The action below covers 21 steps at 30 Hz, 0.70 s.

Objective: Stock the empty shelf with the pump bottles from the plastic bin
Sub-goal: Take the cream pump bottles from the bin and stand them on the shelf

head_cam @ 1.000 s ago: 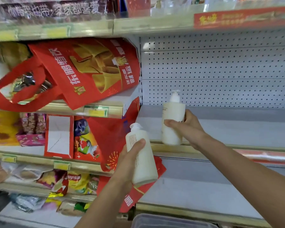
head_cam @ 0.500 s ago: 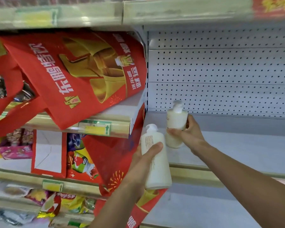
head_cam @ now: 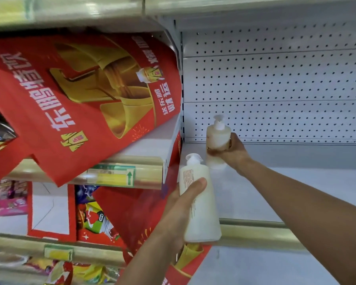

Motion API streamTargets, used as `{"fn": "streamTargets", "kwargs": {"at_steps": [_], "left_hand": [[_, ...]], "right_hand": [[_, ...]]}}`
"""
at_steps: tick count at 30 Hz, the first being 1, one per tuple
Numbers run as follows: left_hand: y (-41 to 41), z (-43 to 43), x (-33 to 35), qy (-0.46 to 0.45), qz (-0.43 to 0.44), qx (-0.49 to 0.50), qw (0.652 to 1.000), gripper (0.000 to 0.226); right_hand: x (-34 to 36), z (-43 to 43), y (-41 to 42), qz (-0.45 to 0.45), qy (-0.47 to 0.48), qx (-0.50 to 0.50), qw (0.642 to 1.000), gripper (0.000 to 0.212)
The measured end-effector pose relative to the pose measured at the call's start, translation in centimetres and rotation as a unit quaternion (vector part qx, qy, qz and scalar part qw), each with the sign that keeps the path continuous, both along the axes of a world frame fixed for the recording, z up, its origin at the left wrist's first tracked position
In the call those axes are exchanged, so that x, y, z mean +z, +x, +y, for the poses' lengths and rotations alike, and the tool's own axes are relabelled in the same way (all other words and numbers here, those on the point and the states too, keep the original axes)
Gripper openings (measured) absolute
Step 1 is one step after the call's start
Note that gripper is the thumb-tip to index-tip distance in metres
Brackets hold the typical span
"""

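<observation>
Supermarket aisle, bare grey shelf [head_cam: 296,192]: nearest the camera, the left hand [head_cam: 181,206] clasps one pump bottle [head_cam: 201,212] upright at the shelf's front lip, seemingly awaiting its turn. Beyond, the right hand [head_cam: 234,153], fingers [head_cam: 215,151] curled round a second pump bottle [head_cam: 217,138], sets it in the back left corner, likely starting a row. White pegboard panel [head_cam: 275,89] behind; red gift bags [head_cam: 80,99] crowd the neighbouring bay.

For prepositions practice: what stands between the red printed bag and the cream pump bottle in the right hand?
Head view: a white slotted upright separates red printed bag from cream pump bottle.
</observation>
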<state>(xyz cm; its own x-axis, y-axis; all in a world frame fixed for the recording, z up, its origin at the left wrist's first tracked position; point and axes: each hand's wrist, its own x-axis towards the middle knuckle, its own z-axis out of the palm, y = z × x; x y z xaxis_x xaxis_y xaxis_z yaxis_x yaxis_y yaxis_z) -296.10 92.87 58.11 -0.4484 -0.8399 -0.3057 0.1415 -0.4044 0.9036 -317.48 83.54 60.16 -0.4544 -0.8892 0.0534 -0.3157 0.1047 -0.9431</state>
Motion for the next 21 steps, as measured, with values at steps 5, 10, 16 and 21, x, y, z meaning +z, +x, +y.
{"fn": "streamTargets", "kwargs": {"at_steps": [5, 10, 16, 21], "left_hand": [[0.1, 0.3, -0.3, 0.067, 0.036, -0.036, 0.996, 0.098], [-0.5, 1.9, 1.0, 0.06, 0.13, -0.113, 0.983, 0.066], [-2.0, 4.0, 1.7, 0.069, 0.234, -0.188, 0.951, 0.07], [-2.7, 5.3, 2.6, 0.126, 0.236, -0.247, 0.931, 0.071]], "right_hand": [[0.8, 3.5, 0.9, -0.016, -0.055, -0.083, 0.995, 0.068], [3.3, 9.3, 3.2, -0.164, -0.018, 0.116, 0.979, 0.028], [5.4, 12.8, 1.8, -0.119, 0.004, 0.26, 0.958, 0.022], [8.4, 14.7, 1.8, 0.012, 0.046, 0.276, 0.96, 0.023]]}}
